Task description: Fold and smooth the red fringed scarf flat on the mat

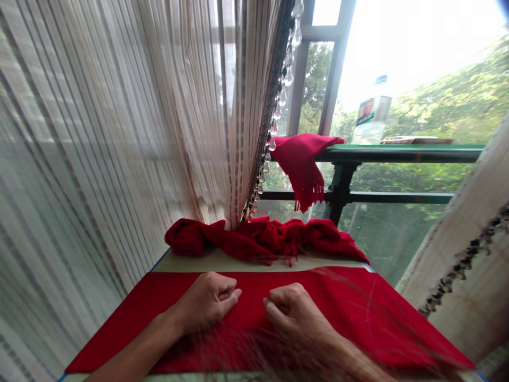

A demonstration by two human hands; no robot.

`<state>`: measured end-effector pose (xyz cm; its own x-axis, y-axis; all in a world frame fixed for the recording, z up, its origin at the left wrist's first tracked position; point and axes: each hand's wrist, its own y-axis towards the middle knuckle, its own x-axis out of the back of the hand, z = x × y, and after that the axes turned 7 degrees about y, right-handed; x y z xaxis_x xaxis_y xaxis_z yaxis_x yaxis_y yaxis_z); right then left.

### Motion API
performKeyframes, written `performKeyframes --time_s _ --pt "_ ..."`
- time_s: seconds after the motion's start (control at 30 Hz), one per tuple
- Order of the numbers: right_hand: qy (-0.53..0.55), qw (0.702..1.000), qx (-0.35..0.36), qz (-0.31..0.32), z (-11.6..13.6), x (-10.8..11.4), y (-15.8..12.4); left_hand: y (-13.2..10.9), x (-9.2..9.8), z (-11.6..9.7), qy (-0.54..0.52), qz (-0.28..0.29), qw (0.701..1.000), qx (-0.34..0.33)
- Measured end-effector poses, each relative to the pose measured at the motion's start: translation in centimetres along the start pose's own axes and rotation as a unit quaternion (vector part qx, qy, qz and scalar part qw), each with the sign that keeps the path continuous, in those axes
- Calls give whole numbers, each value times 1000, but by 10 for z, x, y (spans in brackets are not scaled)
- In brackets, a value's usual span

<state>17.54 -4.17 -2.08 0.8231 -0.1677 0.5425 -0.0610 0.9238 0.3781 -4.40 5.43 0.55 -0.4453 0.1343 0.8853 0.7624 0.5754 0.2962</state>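
A flat red cloth (246,339), smooth and without visible folds, is spread across the table in front of me. My left hand (210,302) rests on it as a loose fist, thumb pointing inward. To its right, my right hand (292,307) is also curled into a fist on the cloth, with a gap between the two. Nothing shows in either hand. Beyond the flat cloth lies a crumpled red fringed scarf (266,239) along the table's far edge, apart from both hands. Blurred strands of hair cross the lower part of the view.
Striped sheer curtains (139,116) with a beaded edge hang at the left, and another curtain (449,254) is at the right. A red fringed scarf (304,164) drapes over the dark railing (409,155). A clear bottle (374,114) stands on the ledge.
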Motion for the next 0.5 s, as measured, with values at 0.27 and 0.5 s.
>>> performKeyframes --time_s 0.27,0.5 --pt "4 1000 -5 17 -3 -3 0 -1 0 1 4 7 1000 7" --pt "-3 1000 0 27 8 -1 0 0 -5 8 2 5 1000 -3"
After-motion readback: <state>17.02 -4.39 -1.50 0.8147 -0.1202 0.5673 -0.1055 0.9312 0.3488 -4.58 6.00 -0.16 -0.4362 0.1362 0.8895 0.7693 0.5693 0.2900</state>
